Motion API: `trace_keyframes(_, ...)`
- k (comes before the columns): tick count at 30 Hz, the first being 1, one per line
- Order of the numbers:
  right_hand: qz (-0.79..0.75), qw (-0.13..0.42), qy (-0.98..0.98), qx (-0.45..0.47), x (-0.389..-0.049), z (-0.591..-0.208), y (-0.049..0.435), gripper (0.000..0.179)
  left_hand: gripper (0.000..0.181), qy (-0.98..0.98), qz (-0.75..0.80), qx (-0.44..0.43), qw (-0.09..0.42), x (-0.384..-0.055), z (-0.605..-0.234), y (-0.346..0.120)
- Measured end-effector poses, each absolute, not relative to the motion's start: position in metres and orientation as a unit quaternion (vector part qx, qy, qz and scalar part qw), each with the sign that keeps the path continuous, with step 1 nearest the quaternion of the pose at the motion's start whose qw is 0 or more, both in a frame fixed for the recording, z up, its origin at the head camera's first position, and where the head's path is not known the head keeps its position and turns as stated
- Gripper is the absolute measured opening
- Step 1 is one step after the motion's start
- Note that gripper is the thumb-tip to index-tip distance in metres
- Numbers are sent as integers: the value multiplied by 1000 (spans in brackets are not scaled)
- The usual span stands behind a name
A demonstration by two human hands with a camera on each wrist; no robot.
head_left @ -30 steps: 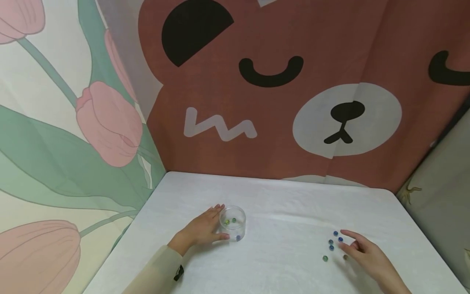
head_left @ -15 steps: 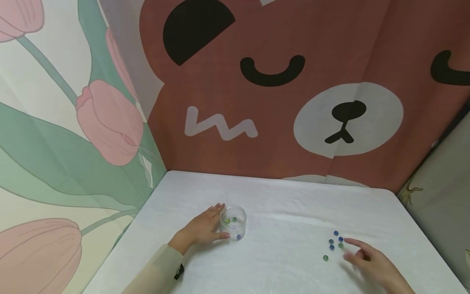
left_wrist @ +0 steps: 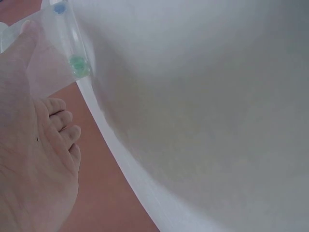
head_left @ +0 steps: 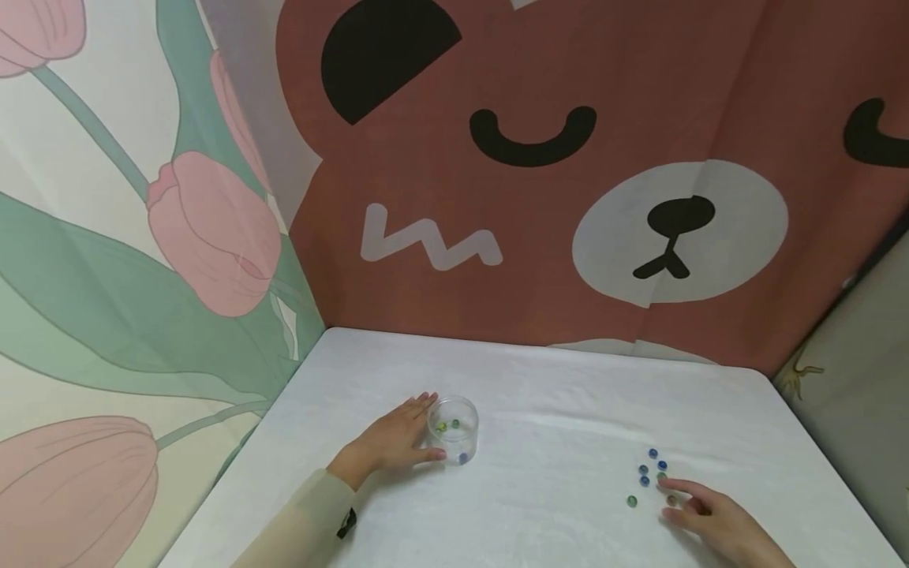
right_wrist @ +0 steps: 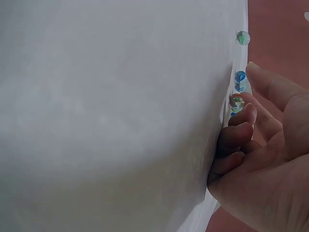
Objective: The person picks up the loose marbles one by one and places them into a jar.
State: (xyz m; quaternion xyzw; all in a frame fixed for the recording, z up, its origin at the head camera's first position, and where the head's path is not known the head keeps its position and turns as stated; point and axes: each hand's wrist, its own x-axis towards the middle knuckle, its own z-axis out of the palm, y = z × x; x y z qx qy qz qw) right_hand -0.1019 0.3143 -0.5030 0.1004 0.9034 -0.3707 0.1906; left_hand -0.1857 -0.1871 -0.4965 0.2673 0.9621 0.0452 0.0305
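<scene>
On the white table, a clear round cup [head_left: 454, 442] stands upright with a few green, yellow-green and blue marbles inside. My left hand [head_left: 394, 438] rests against its left side, the thumb at the near wall and straight fingers toward the far rim. In the left wrist view the thumb overlaps the cup [left_wrist: 53, 53]. To the right lie several loose marbles: blue ones [head_left: 643, 469], a green marble [head_left: 632, 501] and a brownish marble [head_left: 672, 500]. My right hand [head_left: 717, 521] hovers beside them, its index fingertip right at another green marble [head_left: 662, 476]. Thumb and index are apart, with nothing between them.
The white tabletop [head_left: 540, 465] stretches between the cup and the loose marbles. A brown bear-print cloth [head_left: 525, 292] hangs behind the table's far edge. A tulip-print cloth [head_left: 213, 229] hangs at the left.
My right hand has drawn back toward me; its index fingertip has shifted from the blue marbles to the green one. The brownish marble shows again. The left hand stays at the cup.
</scene>
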Motion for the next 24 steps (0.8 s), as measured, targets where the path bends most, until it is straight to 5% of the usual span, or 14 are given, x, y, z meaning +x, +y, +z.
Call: trace_keyframes(24,-350,190,909,123,-108,-520,320,67,102,961,46,271,31,-185,-496,-187)
